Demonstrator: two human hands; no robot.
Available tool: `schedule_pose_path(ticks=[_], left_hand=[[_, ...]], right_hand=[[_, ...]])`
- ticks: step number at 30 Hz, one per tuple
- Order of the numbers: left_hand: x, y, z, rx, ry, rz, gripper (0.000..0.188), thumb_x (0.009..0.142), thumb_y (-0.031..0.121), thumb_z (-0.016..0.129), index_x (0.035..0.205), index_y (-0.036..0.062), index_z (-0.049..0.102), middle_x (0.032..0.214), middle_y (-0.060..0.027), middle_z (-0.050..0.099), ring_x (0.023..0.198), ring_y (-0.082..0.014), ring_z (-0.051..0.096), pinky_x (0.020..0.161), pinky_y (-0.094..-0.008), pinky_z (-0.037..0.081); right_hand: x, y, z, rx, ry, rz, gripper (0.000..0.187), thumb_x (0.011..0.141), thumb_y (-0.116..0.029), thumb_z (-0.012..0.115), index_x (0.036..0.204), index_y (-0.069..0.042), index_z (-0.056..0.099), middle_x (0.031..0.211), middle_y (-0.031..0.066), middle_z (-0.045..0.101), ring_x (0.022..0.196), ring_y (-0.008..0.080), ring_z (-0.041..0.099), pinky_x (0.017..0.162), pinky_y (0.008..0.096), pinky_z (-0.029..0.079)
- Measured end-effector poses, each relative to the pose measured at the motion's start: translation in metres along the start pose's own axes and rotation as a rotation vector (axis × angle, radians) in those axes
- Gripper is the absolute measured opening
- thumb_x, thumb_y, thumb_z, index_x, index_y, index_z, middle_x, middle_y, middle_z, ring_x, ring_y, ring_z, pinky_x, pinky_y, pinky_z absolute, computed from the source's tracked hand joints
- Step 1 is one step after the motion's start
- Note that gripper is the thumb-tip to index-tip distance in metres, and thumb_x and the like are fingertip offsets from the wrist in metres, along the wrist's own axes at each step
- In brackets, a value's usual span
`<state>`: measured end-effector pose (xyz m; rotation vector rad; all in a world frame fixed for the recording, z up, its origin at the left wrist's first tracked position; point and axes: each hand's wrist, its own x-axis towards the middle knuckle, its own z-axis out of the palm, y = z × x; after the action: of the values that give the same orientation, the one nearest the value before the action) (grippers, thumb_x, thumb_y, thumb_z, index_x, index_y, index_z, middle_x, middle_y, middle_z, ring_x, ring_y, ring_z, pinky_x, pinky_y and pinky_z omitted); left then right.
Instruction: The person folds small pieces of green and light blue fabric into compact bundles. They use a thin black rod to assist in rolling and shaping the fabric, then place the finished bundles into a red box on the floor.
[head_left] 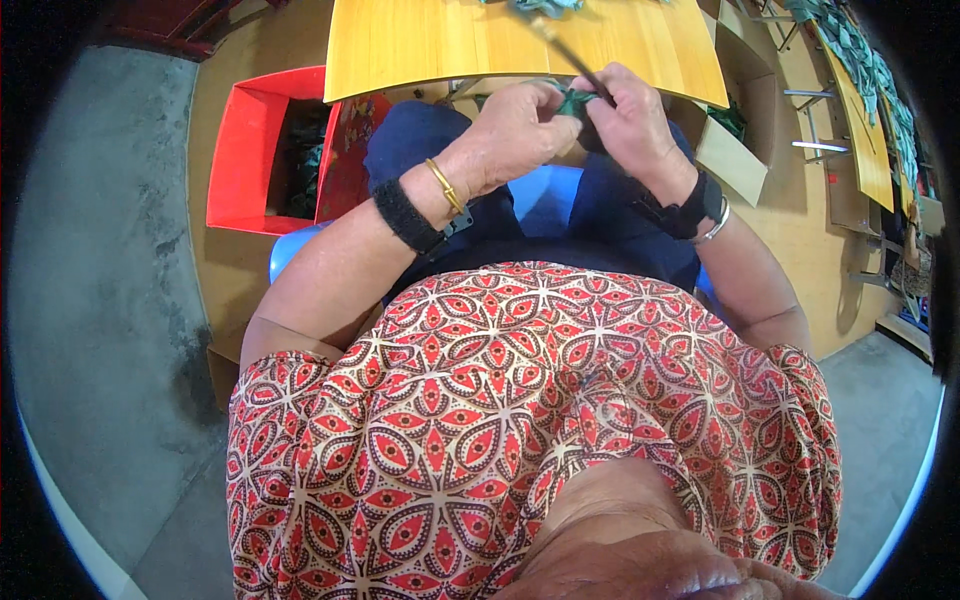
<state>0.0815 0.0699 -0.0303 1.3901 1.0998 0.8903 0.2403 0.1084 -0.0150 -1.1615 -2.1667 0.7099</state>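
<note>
My left hand [515, 130] is closed in a pinch on a small bunched piece of green cloth [574, 104], just off the near edge of the yellow wooden table. Close beside it, my right hand [636, 122] is wrapped round a dark, slender tool [578, 63]. The tool slants up and to the left over the tabletop, its far end blurred; its kind I cannot make out. The green cloth lies between the two hands, partly hidden by fingers. Whether the right fingers also grip the cloth, I cannot tell.
On the yellow table [430, 45], pale green cloth pieces [550, 6] lie at the far edge. An open red box [245, 150] with dark contents stands left of my knees. To the right are an open cardboard box [735, 160] and another table [858, 110] heaped with green cloth.
</note>
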Motion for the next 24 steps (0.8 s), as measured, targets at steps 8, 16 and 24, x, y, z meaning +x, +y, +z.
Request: schedule_pose_path(ticks=[8, 16, 24], left_hand=[[0.007, -0.016, 0.001, 0.014, 0.337, 0.013, 0.021, 0.077, 0.012, 0.051, 0.087, -0.0065, 0.052, 0.074, -0.0073, 0.055, 0.06, -0.0108, 0.053, 0.052, -0.0216, 0.043], [0.007, -0.003, -0.005, 0.095, 0.252, 0.239, 0.016, 0.081, 0.01, 0.048, 0.087, -0.0017, 0.056, 0.067, -0.0032, 0.056, 0.062, -0.0084, 0.052, 0.058, -0.0214, 0.043], [0.0, 0.01, -0.005, -0.519, -0.215, -0.061, 0.016, 0.082, 0.013, 0.047, 0.091, 0.0019, 0.055, 0.08, -0.0004, 0.055, 0.069, -0.0054, 0.049, 0.064, -0.0205, 0.041]], right_hand=[[-0.002, -0.006, 0.001, 1.134, -0.347, 0.572, 0.009, 0.078, -0.009, 0.054, 0.086, -0.007, 0.055, 0.068, -0.002, 0.051, 0.052, 0.0048, 0.041, 0.046, 0.0175, 0.032], [0.002, 0.002, -0.019, 1.37, -0.813, 0.589, 0.006, 0.082, -0.014, 0.051, 0.087, -0.011, 0.051, 0.06, -0.0062, 0.036, 0.046, 0.0024, 0.026, 0.039, 0.014, 0.018], [0.01, 0.02, -0.02, 1.113, -0.547, 0.669, 0.005, 0.078, -0.005, 0.05, 0.08, -0.009, 0.053, 0.057, -0.0074, 0.041, 0.044, 0.0031, 0.031, 0.04, 0.0165, 0.026]])
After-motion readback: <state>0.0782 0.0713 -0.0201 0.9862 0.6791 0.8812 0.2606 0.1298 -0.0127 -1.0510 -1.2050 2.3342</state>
